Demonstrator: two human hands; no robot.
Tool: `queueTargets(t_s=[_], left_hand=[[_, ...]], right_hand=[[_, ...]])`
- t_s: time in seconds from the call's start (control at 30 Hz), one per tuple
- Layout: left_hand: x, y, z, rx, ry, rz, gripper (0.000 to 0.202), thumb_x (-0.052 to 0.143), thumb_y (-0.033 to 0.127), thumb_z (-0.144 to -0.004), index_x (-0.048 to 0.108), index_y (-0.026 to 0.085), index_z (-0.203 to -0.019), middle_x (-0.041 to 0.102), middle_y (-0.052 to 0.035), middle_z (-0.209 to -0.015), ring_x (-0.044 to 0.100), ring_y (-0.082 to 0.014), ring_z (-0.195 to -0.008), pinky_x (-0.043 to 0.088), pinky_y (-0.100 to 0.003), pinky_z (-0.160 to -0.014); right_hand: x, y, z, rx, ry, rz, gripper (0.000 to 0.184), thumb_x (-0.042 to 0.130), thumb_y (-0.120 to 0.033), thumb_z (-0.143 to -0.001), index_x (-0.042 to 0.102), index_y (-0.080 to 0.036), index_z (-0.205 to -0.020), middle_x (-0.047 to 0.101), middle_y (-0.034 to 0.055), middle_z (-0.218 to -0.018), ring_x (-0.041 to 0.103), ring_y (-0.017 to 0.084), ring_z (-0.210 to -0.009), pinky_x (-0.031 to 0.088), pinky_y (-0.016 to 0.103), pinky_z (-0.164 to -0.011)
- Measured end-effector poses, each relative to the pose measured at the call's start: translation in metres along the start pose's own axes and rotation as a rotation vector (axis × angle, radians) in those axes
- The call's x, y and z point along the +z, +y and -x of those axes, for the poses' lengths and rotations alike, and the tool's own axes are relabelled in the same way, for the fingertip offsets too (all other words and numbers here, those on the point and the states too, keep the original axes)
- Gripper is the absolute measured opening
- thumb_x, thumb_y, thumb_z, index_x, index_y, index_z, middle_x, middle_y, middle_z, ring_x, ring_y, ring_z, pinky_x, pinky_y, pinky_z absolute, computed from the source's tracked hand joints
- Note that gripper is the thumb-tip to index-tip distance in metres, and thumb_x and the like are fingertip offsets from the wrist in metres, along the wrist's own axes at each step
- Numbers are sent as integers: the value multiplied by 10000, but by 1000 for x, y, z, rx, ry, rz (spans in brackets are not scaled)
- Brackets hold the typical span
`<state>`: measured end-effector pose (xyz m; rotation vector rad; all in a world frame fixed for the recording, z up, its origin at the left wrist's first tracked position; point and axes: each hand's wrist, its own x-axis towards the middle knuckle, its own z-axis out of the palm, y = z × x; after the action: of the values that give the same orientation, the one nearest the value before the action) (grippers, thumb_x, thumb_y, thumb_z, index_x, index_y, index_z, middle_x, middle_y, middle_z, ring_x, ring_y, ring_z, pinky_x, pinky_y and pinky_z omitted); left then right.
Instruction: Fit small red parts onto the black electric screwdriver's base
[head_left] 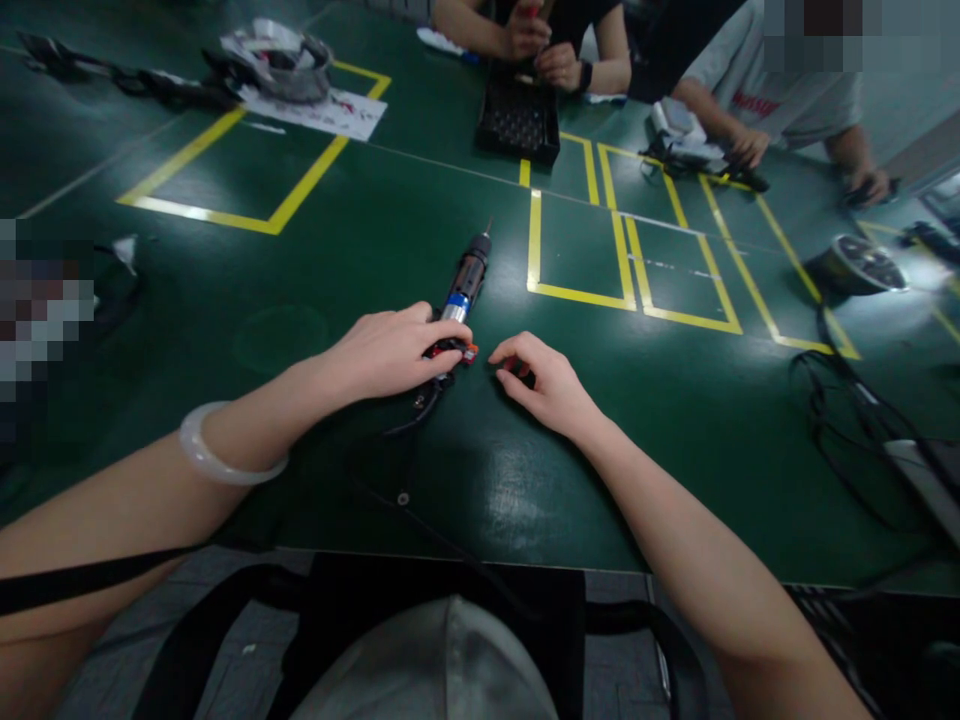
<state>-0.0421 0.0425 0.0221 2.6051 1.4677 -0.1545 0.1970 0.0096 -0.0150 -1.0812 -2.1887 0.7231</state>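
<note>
My left hand (390, 352) lies on the rear part of an electric screwdriver (466, 275) that rests flat on the green table (360, 240), its bit pointing away from me. The fingers curl over the tool and a small red part (459, 350) beside it. My right hand (546, 385) rests on the table just to the right, fingers curled around a small red-and-black piece (517, 368) I cannot make out. A white bangle (217, 458) sits on my left wrist. The screwdriver's black cable (409, 420) runs back toward me.
Yellow tape rectangles (634, 260) mark the table. A black parts tray (519, 120) and two other people's hands are at the far side. A bowl with papers (289, 68) stands far left, a round dark object (859, 262) and cables (847, 420) at right.
</note>
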Motion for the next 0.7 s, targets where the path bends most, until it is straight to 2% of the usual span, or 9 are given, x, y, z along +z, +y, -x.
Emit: queueTargets(t_s=[0.13, 0.4, 0.57, 0.7], left_hand=[[3, 17, 4, 107, 13, -2, 494, 299, 575, -1008, 565, 414, -1392, 592, -66, -1051, 636, -226, -858, 481, -329, -773], [2, 8, 0, 119, -13, 29, 505, 202, 512, -1041, 543, 409, -1398, 653, -36, -1019, 647, -217, -910, 463, -301, -777], [2, 8, -1, 116, -28, 46, 520, 198, 531, -1035, 533, 411, -1415, 667, -35, -1056, 652, -226, -984, 468, -298, -788], [2, 7, -1, 129, -12, 41, 526, 189, 535, -1037, 536, 406, -1411, 669, -35, -1058, 654, -226, -967, 464, -295, -766]], right_hand=[[0, 2, 0, 23, 15, 31, 235, 562, -109, -852, 562, -215, -1061, 616, 68, -1074, 582, 202, -952, 485, 343, -831], [1, -1, -1, 10, -61, 131, 287, 618, -112, -812, 540, -208, -1071, 613, 74, -1062, 554, 231, -971, 467, 375, -871], [3, -3, -1, 19, -108, 143, 317, 637, -135, -842, 536, -223, -1130, 620, 29, -948, 562, 209, -893, 449, 336, -798], [4, -5, 0, 27, -141, 170, 306, 639, -157, -864, 543, -213, -1149, 597, 3, -854, 548, 191, -809, 414, 313, -731]])
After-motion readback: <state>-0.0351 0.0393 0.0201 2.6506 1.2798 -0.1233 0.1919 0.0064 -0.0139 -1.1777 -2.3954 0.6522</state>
